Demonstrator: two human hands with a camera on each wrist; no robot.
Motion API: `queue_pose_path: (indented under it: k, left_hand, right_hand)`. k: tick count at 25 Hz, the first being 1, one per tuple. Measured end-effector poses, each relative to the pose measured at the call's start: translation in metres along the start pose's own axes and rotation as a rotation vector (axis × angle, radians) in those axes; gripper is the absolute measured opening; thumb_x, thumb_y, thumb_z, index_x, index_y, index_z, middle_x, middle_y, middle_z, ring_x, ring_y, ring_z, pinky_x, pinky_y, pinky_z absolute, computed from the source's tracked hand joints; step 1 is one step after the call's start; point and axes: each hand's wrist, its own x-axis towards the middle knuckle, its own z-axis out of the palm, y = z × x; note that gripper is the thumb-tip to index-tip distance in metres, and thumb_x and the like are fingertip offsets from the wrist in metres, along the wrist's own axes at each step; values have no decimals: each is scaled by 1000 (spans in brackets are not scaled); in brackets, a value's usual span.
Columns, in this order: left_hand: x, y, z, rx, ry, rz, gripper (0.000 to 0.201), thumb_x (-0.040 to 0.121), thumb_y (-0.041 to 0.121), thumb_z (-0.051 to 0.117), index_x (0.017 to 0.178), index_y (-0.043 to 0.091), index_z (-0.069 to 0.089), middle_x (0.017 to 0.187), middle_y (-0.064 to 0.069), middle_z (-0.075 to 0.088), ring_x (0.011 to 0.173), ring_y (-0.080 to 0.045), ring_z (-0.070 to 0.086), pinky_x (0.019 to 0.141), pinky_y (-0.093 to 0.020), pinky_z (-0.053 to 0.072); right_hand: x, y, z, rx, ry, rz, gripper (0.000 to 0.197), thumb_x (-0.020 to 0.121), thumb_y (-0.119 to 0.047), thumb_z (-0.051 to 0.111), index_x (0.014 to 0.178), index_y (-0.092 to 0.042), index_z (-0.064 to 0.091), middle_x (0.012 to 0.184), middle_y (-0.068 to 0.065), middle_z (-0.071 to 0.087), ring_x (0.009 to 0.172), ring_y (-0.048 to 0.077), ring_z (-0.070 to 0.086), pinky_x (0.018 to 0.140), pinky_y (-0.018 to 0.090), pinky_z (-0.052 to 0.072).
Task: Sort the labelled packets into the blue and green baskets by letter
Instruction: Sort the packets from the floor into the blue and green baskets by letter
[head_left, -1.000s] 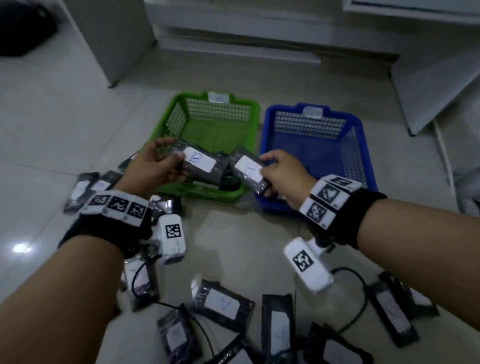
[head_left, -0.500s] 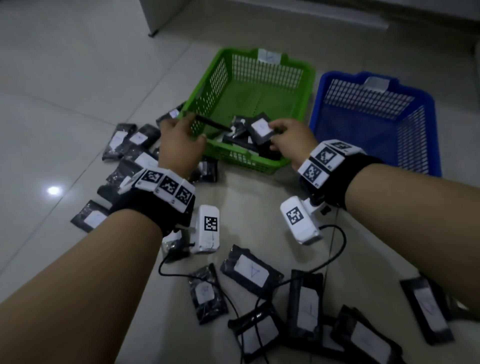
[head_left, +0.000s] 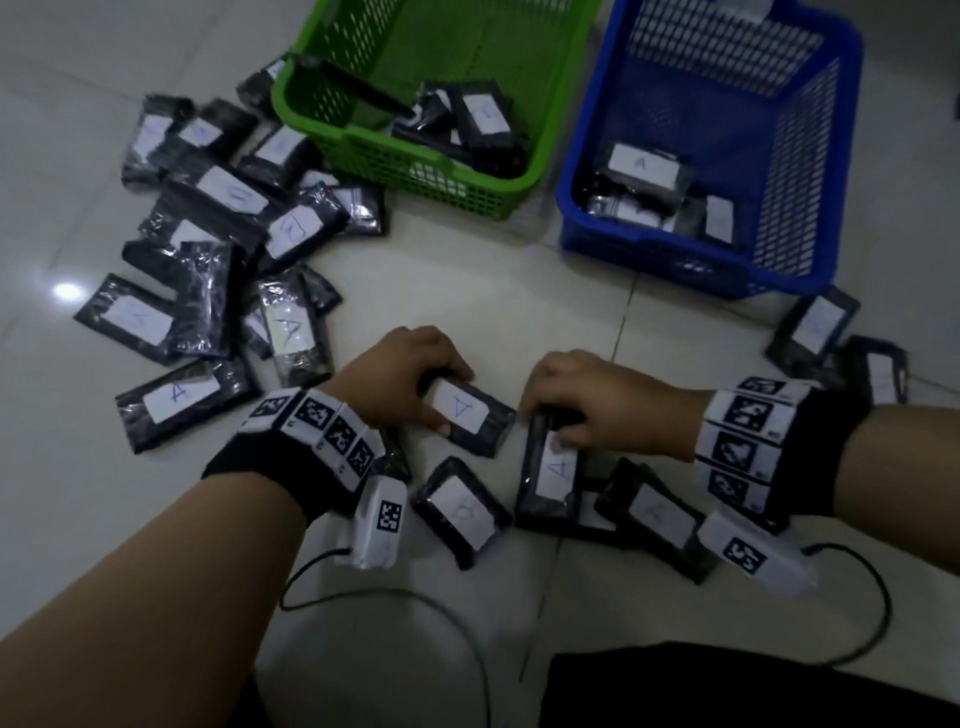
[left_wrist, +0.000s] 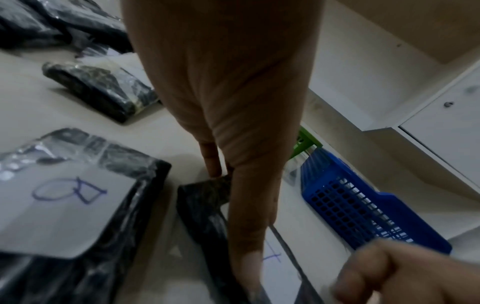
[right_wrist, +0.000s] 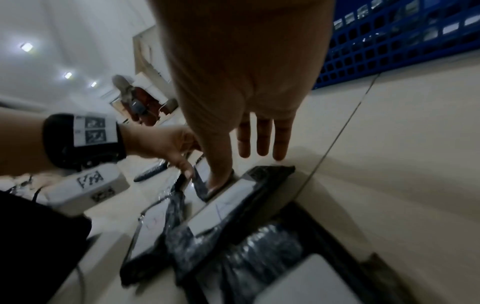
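Observation:
Black packets with white lettered labels lie on the tiled floor. My left hand (head_left: 405, 374) grips one labelled A (head_left: 470, 415), fingers over its far edge and thumb on its near side; the left wrist view shows that packet (left_wrist: 200, 205) under the thumb. My right hand (head_left: 597, 400) rests on another A packet (head_left: 553, 473). In the right wrist view its thumb presses that packet (right_wrist: 265, 174) while the other fingers (right_wrist: 262, 139) hang straight just past the far end. The green basket (head_left: 447, 187) and blue basket (head_left: 649, 249) each hold packets.
A heap of packets (head_left: 234, 234) spreads to the left of the green basket. A packet labelled B (head_left: 460, 512) and others lie near my wrists, and more packets (head_left: 815, 327) sit right of the blue basket. Cables (head_left: 415, 597) trail over the floor.
Both hands left the green basket, where the packets they held now lie, and came down to packets on the floor nearer me. The view has tilted downward.

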Motion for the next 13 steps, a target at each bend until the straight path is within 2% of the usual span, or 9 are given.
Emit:
queue_pose_path:
  k: [2, 4, 7, 10, 11, 13]
  left_hand:
    - [3, -1, 2, 21, -5, -74, 64, 56, 33, 88, 114, 21, 65, 106, 1, 54, 102, -14, 49, 84, -19, 31]
    - [6, 3, 0, 21, -18, -130, 52, 59, 28, 87, 106, 19, 66, 99, 3, 51, 100, -16, 51, 78, -20, 33]
    - [9, 9, -13, -101, -8, -238, 35, 68, 28, 81, 99, 21, 65, 98, 4, 59, 95, -14, 56, 73, -19, 40]
    - [16, 15, -32, -299, 93, -280, 28, 74, 33, 77, 96, 20, 65, 95, 2, 68, 88, -15, 63, 81, -26, 49]
    - [20, 19, -38, -388, 149, -285, 26, 75, 33, 76, 95, 19, 66, 93, 2, 69, 84, -16, 64, 79, -30, 52]
    - [31, 31, -53, -538, 266, -277, 18, 78, 30, 74, 92, 21, 66, 89, -1, 69, 74, -18, 64, 71, -35, 56]
  right_hand:
    - [-5, 5, 11, -166, -159, -56, 54, 75, -27, 75, 124, -35, 55, 130, -1, 38, 118, 18, 34, 99, 34, 40]
    - [-6, 8, 16, -257, -158, -88, 61, 73, -26, 76, 127, -36, 50, 132, 0, 32, 118, 19, 32, 96, 37, 43]
    - [0, 10, 10, -283, -145, -82, 50, 73, -22, 74, 114, -26, 47, 120, -1, 39, 106, 18, 34, 83, 32, 42]
    - [3, 14, -12, -104, -143, 49, 33, 81, -21, 69, 105, -21, 46, 95, -4, 50, 87, 16, 45, 63, 27, 35]
    - [1, 16, -21, -19, -114, 101, 32, 82, -21, 69, 104, -21, 46, 92, -5, 52, 82, 15, 47, 59, 25, 35]
    - [-7, 24, -45, 156, 17, 174, 32, 82, -23, 71, 104, -20, 48, 93, -1, 59, 80, 15, 52, 62, 25, 41]
